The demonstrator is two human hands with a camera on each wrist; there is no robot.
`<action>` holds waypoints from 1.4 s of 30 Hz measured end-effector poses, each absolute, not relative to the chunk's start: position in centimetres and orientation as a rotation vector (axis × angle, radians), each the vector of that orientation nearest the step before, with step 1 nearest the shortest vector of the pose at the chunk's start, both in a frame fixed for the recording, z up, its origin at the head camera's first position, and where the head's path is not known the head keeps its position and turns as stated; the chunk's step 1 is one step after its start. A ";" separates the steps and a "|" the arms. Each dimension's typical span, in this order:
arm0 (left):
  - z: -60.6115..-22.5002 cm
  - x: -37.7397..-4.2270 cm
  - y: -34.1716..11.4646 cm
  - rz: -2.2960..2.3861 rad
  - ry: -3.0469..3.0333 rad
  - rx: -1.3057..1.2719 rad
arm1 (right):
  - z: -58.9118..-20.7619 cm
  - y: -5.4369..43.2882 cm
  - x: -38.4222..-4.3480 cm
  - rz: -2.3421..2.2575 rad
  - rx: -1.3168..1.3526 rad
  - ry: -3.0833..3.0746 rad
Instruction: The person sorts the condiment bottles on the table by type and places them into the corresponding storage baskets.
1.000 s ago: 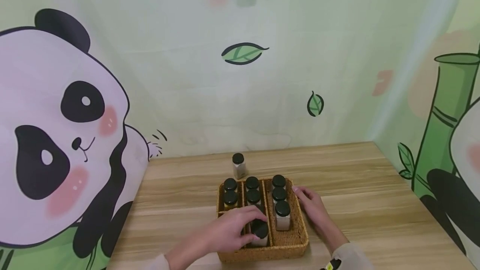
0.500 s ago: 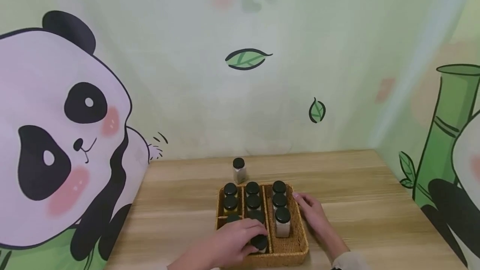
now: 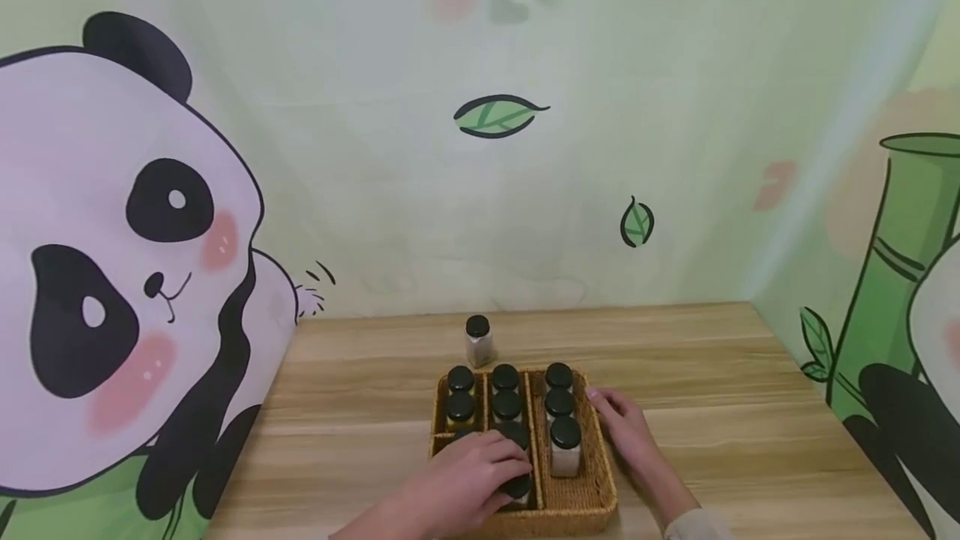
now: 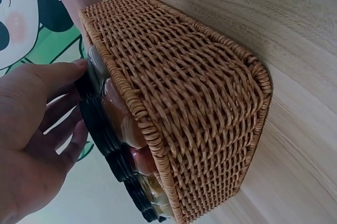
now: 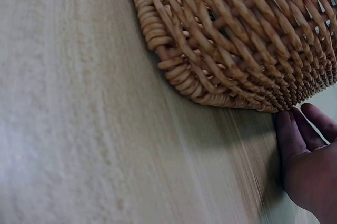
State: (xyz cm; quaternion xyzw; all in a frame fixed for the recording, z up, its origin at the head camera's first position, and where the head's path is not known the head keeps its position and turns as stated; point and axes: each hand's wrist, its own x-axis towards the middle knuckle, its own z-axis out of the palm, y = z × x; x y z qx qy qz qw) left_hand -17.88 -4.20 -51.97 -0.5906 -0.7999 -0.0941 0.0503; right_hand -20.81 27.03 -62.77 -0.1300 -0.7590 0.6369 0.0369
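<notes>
My left hand point(image 3: 461, 482) pinches the black lid of a clear jar point(image 3: 516, 487), which stands in the front middle section of a divided wicker basket point(image 3: 570, 517). In the left wrist view, thumb and fingers close around that lid point(image 4: 84, 84), and the jar's body sits below the rim. Part of the front-left section is hidden behind this hand. My right hand point(image 3: 628, 432) rests against the basket's right side, its fingertips at the wicker wall point(image 5: 274, 84) near the tabletop in the right wrist view. Several more black-lidded jars point(image 3: 565, 444) stand in the basket's sections.
One jar with pale contents point(image 3: 478, 344) stands on the wooden table point(image 3: 352, 407) behind the basket. A pale green wall cloth point(image 3: 360, 148) with pandas and leaves hangs along the table's back and sides.
The left hand, with the jar's lid in its grip, has lowered a little into the front section. My right hand keeps its place on the basket; the head view has shifted slightly.
</notes>
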 end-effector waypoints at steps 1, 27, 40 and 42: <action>-52.0 -17.9 -4.2 -0.284 -2.430 -1.793 | -62.8 27.1 -20.8 1.955 -0.398 -2.328; -50.2 -18.9 -3.6 -0.650 -2.650 -1.585 | -62.4 26.9 -20.5 1.978 -0.402 -2.325; -49.5 -26.3 -3.8 -1.247 -2.657 -0.952 | -62.3 26.9 -20.6 1.960 -0.394 -2.308; -49.8 -27.4 -3.9 -1.287 -2.643 -0.893 | -62.3 26.8 -20.6 1.968 -0.392 -2.308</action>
